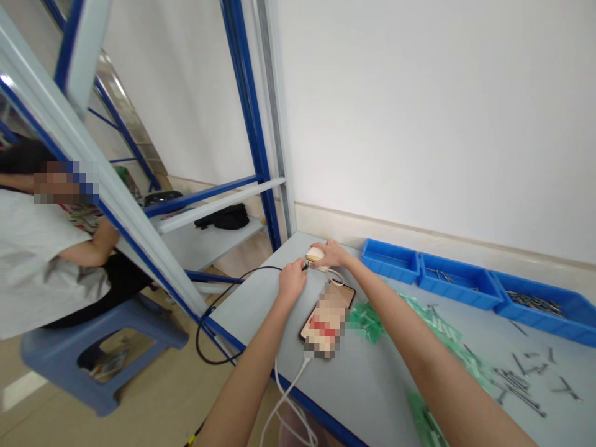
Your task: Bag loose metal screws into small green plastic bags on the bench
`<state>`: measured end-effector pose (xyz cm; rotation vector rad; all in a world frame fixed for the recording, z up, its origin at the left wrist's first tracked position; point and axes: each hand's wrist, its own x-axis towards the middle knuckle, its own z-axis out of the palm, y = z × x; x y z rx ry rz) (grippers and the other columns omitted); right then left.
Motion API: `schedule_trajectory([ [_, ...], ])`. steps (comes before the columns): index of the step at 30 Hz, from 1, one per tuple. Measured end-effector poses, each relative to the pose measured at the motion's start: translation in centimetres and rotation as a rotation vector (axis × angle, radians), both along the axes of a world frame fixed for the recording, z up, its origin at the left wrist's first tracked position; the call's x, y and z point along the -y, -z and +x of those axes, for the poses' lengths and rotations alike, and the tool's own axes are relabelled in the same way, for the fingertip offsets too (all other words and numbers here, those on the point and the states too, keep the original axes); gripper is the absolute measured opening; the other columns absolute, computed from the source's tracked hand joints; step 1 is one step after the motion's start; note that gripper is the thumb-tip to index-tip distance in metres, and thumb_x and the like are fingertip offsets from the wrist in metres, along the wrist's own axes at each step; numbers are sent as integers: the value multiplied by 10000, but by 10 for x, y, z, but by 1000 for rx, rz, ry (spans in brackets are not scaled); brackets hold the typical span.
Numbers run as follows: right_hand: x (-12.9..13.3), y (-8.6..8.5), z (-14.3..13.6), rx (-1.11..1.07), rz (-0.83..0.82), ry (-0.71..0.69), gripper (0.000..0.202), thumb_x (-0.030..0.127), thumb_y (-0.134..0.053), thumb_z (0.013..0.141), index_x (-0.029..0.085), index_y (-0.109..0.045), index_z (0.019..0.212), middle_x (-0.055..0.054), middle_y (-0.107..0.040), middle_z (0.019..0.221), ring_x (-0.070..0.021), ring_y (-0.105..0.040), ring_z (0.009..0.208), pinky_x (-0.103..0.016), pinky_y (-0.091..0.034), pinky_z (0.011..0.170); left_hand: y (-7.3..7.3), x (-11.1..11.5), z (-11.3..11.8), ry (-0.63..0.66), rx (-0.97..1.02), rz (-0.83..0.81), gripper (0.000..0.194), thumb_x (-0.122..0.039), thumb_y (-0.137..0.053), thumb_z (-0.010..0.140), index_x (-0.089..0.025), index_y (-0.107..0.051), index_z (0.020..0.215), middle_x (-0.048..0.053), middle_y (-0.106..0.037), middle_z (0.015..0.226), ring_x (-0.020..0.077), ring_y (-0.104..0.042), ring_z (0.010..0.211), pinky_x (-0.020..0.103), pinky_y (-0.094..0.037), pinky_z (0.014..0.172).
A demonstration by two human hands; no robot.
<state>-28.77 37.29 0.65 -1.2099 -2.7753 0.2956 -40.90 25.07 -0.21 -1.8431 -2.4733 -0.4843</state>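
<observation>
Holding cream block (315, 254) | right hand (335, 253) | near: phone (325, 320), green bags (370, 323), blue bins (459, 294)

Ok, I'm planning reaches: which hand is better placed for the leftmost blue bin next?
Probably right: the right hand is closer to the leftmost blue bin, while the left hand would have to cross past it. Neither is free: the right grips a pale block, the left a dark plug.

Grey table (367, 397): blue bins (459, 280), loose screws (519, 390), green bags (367, 320), phone (327, 320), white cable (289, 390).
</observation>
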Motion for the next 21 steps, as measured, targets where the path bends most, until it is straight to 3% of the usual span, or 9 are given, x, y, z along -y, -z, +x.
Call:
schedule_trajectory([
  [9,3,-1,0,-25,-3,1,770,634,-569,669,279,-374,1324,-122,-465,1142,-295,-447,1097,-358,-326,896,2,1,9,23,-98,-9,191,-228,-415,872,-171,-513,1026,99,-642,867,220,-613,826,285,-416,696],
  [21,1,-2,-6,-9,-21,-18,779,586,-623,633,279,-383,1308,-124,-448,1176,-308,-452,1098,-382,-373,863,8,-8,7,4,-106,37,152,-152,-406,859,-144,-505,973,103,-647,829,225,-621,806,277,-417,659],
])
